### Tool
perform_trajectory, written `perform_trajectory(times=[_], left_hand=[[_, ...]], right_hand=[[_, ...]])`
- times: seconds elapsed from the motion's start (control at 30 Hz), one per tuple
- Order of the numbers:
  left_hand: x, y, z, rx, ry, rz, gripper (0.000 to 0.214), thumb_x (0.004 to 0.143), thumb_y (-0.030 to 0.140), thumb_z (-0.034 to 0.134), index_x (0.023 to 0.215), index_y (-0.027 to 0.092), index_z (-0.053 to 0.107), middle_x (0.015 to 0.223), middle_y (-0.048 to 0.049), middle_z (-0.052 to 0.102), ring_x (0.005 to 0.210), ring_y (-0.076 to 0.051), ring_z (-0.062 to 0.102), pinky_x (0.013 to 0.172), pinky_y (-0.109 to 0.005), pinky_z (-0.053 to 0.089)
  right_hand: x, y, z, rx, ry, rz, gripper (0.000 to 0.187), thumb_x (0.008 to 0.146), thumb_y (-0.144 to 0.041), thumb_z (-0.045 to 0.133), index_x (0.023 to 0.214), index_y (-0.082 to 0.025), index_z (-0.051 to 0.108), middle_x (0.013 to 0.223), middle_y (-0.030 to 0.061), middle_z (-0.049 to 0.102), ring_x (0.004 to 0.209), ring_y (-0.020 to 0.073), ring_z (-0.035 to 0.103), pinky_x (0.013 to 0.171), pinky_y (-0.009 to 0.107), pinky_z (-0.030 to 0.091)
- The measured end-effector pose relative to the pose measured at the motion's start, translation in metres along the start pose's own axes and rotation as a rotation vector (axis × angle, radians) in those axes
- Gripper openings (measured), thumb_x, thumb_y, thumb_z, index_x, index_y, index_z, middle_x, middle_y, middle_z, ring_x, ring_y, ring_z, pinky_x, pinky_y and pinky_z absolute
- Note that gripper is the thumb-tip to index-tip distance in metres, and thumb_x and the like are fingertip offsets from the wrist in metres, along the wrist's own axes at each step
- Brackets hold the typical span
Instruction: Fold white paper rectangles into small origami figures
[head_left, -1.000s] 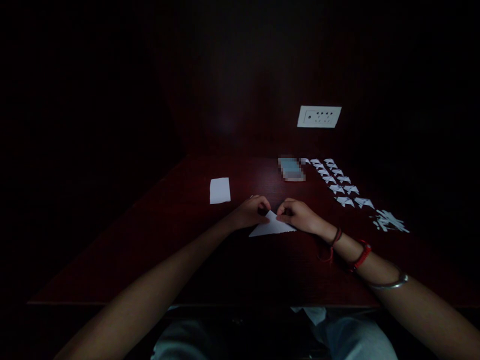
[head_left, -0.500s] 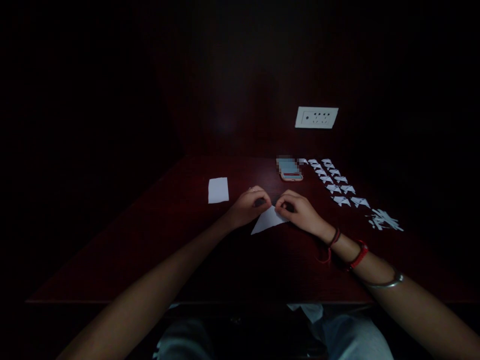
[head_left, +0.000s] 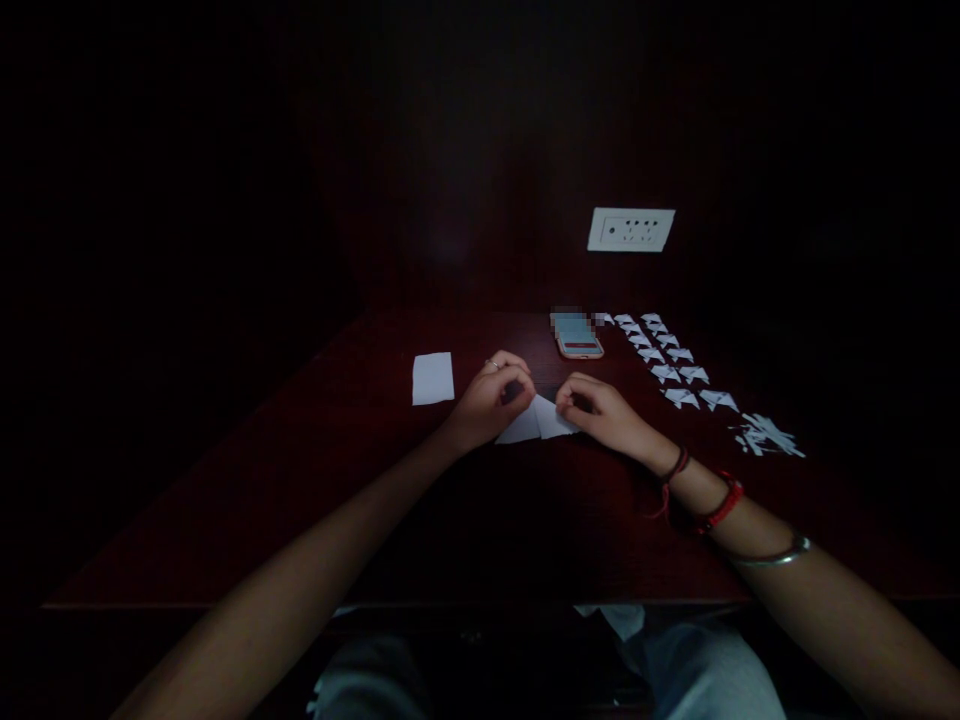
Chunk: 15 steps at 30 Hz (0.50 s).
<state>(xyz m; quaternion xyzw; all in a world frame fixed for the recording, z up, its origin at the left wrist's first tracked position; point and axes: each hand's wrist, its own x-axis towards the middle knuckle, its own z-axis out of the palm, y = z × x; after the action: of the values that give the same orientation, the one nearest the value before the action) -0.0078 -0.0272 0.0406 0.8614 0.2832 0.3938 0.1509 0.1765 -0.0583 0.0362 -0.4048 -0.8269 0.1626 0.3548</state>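
Two rows of folded papers [head_left: 681,398] look done, flat paper [head_left: 433,379] left unfolded, part-folded sheet [head_left: 552,420] midway, left hand [head_left: 490,403] and right hand [head_left: 606,414] fingers pinched on it.

Left fingers [head_left: 517,404] and right fingers [head_left: 576,413] on folded white paper [head_left: 550,422]
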Motion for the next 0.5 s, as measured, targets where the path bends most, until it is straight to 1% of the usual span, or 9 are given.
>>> perform_trajectory(times=[0.13, 0.2, 0.27, 0.4, 0.5], left_hand=[[0.003, -0.012, -0.006, -0.013, 0.074, -0.078, 0.008, 0.075, 0.018, 0.047, 0.068, 0.016, 0.052, 0.089, -0.0029, 0.045, 0.073, -0.011, 0.043, 0.054, -0.021, 0.034], [0.005, -0.017, -0.009, -0.026, 0.084, -0.107, 0.009, 0.075, 0.018, 0.047, 0.068, 0.016, 0.052, 0.087, -0.0033, 0.045, 0.07, -0.011, 0.043, 0.052, -0.021, 0.034], [0.006, -0.023, -0.011, -0.027, 0.097, -0.11, 0.01, 0.075, 0.018, 0.047, 0.066, 0.016, 0.051, 0.084, -0.003, 0.046, 0.072, -0.012, 0.044, 0.055, -0.022, 0.035], [0.004, -0.03, -0.013, 0.046, 0.146, -0.1, 0.012, 0.075, 0.017, 0.044, 0.065, 0.016, 0.05, 0.078, -0.0014, 0.047, 0.079, -0.013, 0.045, 0.068, -0.026, 0.036], [0.001, -0.025, -0.009, 0.086, 0.081, -0.107, 0.011, 0.076, 0.02, 0.044, 0.069, 0.016, 0.052, 0.084, -0.0025, 0.046, 0.081, -0.014, 0.044, 0.066, -0.025, 0.037]], right_hand=[[-0.001, 0.008, -0.007, -0.025, 0.001, 0.021, 0.008, 0.069, -0.01, 0.044, 0.064, -0.016, 0.047, 0.067, -0.0005, 0.046, 0.065, 0.01, 0.044, 0.06, 0.022, 0.034], [-0.002, 0.014, -0.01, -0.033, 0.019, 0.04, 0.007, 0.068, -0.011, 0.044, 0.064, -0.016, 0.047, 0.067, -0.0003, 0.047, 0.065, 0.0104, 0.044, 0.06, 0.022, 0.034], [-0.002, 0.019, -0.012, -0.049, 0.044, 0.073, 0.007, 0.068, -0.012, 0.044, 0.063, -0.016, 0.046, 0.067, -0.0003, 0.047, 0.065, 0.0107, 0.044, 0.06, 0.022, 0.034], [-0.002, 0.025, -0.014, -0.101, 0.131, 0.13, 0.009, 0.069, -0.014, 0.044, 0.06, -0.016, 0.046, 0.066, 0.0001, 0.048, 0.065, 0.0115, 0.046, 0.062, 0.024, 0.036], [-0.003, 0.019, -0.011, -0.083, 0.186, 0.094, 0.006, 0.071, -0.017, 0.045, 0.066, -0.016, 0.049, 0.07, 0.0011, 0.051, 0.068, 0.0122, 0.047, 0.065, 0.026, 0.037]])
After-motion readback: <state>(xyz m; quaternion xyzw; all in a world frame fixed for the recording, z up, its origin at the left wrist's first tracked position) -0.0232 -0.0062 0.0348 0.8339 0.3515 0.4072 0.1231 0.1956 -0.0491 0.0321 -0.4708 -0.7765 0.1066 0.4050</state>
